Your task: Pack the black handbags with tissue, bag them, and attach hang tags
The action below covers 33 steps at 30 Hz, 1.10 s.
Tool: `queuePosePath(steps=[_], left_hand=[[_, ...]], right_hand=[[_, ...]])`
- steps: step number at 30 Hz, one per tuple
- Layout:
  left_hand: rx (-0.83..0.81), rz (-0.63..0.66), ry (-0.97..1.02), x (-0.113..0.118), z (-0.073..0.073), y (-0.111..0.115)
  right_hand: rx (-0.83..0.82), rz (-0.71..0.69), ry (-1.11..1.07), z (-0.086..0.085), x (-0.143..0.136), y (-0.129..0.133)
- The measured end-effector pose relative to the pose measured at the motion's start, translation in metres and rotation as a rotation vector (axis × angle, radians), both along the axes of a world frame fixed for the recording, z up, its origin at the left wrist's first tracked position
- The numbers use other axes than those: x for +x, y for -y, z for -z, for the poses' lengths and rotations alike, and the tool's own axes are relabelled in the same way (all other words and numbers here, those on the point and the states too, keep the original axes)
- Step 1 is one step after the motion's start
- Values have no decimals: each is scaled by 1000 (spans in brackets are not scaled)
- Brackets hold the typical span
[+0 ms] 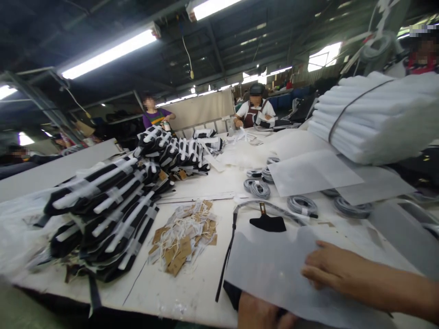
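Observation:
A translucent grey-white sheet (pixel 270 265) lies over a black item (pixel 233 293) near the table's front edge. My right hand (pixel 329 269) rests on top of the sheet with its fingers bent; whether it pinches the sheet is unclear. At the bottom edge, my left hand (pixel 259 313) is at the sheet's lower border beside the black item, its fingers partly hidden and cut off by the frame. Beyond the sheet, a black flap with a brown piece (pixel 267 223) shows, and a grey tube with a black strap (pixel 234 219) curves around it.
Brown and white string tags (pixel 181 237) are heaped at centre. Wrapped black-and-white bundles (pixel 103 205) stack at left. Coiled grey cords (pixel 302 205) and loose translucent sheets (pixel 312 171) lie beyond. A strapped white foam stack (pixel 370 114) stands at back right. People work across the table.

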<state>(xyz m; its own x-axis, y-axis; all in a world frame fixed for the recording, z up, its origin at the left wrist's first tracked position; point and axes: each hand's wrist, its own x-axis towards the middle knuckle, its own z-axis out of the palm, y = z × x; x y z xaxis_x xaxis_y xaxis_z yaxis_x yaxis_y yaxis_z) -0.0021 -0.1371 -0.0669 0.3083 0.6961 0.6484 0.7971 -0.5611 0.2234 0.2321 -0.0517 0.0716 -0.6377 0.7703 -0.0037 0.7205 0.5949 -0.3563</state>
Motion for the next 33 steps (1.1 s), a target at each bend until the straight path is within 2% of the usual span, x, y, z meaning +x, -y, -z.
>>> queuePosePath(steps=[4,6,9,14,19,25,29,33], left_hand=[[61,-63,-63,0,20,2],[64,-61,-78,-1,22,3],[49,-62,-116,-3,19,5],[22,-70,-203,-3,24,8],[-123,36,-275,-1,30,10],[-51,-71,-186,-3,12,13],[-114,-67,-91,-4,2,14],[-72,-75,-83,-3,-2,13]], right_hand=[[125,16,52,43,-34,9],[156,-79,14,57,-38,13],[78,-253,-27,66,-31,16],[-98,-315,-11,61,-18,20],[-162,-372,-42,60,-15,21],[-187,-369,-89,55,-19,5],[-221,-376,-70,46,-25,-10],[-240,-387,-46,44,-27,-13]])
